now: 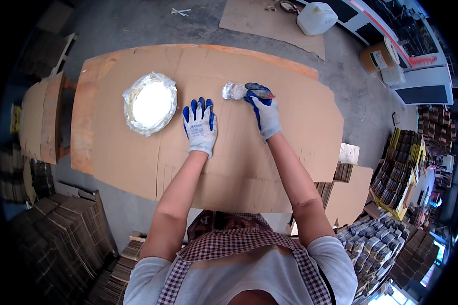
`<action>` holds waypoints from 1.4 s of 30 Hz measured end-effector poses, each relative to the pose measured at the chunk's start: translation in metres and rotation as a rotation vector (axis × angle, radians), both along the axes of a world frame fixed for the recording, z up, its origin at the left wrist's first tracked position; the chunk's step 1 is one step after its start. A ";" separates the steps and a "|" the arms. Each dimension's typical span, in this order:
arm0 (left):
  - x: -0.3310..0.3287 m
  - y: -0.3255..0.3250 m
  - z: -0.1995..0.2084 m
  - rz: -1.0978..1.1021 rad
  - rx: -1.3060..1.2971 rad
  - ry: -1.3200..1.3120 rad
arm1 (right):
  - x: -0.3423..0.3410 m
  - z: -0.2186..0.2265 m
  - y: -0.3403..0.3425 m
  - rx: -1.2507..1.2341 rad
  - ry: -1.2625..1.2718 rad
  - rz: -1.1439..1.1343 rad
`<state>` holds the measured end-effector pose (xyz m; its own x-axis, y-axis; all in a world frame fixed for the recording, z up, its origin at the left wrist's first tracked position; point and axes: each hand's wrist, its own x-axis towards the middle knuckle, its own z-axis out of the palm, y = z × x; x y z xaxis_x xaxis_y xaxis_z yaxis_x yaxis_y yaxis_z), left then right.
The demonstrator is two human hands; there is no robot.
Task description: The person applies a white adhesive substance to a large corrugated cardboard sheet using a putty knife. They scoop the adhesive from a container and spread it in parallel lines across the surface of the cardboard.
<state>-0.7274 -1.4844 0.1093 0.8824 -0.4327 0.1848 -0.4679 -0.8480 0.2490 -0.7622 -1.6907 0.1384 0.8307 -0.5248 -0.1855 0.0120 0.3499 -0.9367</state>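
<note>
My left hand (201, 125), in a white glove with blue fingertips, lies flat on a large brown cardboard sheet (224, 152), fingers spread. My right hand (264, 112), gloved the same way, is closed around the handle of a brush (234, 91). The brush points left, and its wide head, coated in something whitish, is low over the sheet; whether it touches cannot be told. Left of my left hand stands a round basin (129, 109) with crinkled clear plastic over its rim. Bright white stuff (151, 103) fills its middle.
The cardboard rests on a wooden tabletop (81, 127) whose edges show left and behind. Stacks of folded cardboard (66, 229) stand at the lower left, with more bundles (376, 244) at the right. A white jug (316, 19) and a brown drum (379, 57) are beyond the table.
</note>
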 end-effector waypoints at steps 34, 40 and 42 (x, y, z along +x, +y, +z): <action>0.002 -0.003 -0.003 -0.104 0.061 -0.048 | -0.248 -0.017 -0.318 -0.763 0.817 -0.624; 0.004 0.004 0.004 -0.086 0.102 -0.060 | -0.233 0.034 -0.226 -0.184 0.377 -0.634; 0.005 0.000 0.001 -0.102 0.088 -0.055 | -0.233 0.012 -0.176 0.039 0.188 -0.574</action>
<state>-0.7227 -1.4845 0.1103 0.8225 -0.5366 0.1886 -0.5639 -0.8126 0.1474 -0.9950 -1.8671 0.1500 0.3677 -0.8695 -0.3297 0.0451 0.3708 -0.9276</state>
